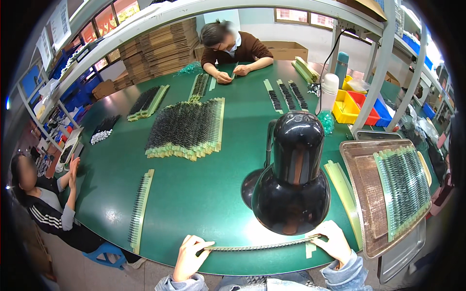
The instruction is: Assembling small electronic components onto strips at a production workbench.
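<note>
While pinched at both ends, looks bowed toward the body, perhaps only through the wide lens: a long, slim, finely notched dark-and-pale strip. Held between thumb and fingers of the left hand at one end, and likewise of the right hand at the other, near the close edge of the smooth, dark green worktop; cannot tell whether touching it. Could sag or twist midway between the hands if tilted unevenly, or buckle if pressed inward. Might slip free if pinched too lightly at so narrow an end. Could knock the glossy black, round-headed lamp, just beyond the strip, if pushed forward. Might drag the small, pale green tab beside the right fingertips if slid sideways.

Note, beyond the left hand, a pale green band fringed with dark prongs, and farther off, a bristly black, overlapping mat with ragged pale edges. See, beyond the right hand, smooth, pale yellow-green lengths, then, farther right, a bronze-coloured, round-cornered tray under a ribbed green-and-black layer.
</note>
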`<state>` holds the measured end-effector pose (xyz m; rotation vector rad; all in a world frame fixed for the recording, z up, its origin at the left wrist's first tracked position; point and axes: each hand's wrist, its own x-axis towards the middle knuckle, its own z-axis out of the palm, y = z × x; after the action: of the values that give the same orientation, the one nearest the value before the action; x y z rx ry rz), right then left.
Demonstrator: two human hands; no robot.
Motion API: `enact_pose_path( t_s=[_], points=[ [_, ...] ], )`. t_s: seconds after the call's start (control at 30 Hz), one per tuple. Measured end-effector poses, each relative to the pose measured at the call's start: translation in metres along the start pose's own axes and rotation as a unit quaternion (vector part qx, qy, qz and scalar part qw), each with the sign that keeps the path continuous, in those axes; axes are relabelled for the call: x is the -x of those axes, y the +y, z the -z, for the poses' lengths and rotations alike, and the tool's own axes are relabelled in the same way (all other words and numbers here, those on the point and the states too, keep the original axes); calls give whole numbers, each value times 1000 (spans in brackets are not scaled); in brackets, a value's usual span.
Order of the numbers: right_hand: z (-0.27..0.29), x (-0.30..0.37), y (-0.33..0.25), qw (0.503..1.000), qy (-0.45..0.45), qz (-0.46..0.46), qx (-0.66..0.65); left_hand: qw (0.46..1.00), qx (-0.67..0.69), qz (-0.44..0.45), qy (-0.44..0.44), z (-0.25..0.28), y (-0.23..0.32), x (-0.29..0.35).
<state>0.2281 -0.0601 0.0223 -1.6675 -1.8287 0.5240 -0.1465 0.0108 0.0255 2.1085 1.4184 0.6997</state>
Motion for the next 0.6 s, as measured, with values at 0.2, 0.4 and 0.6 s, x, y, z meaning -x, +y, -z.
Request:
enact_pose_path(
  t_s=[0.2, 0.4, 0.6],
  points=[
    [4, 0, 1, 999, 38, -4, -9, 1000, 21, -5, 18, 0, -8, 1],
    [8, -6, -4, 912, 17, -222, -345, 904, 400, 147, -30, 13, 1, 5],
    [4, -18, 3, 890, 66, -186, -411, 887, 417, 193, 49, -4, 14, -8]
  ],
)
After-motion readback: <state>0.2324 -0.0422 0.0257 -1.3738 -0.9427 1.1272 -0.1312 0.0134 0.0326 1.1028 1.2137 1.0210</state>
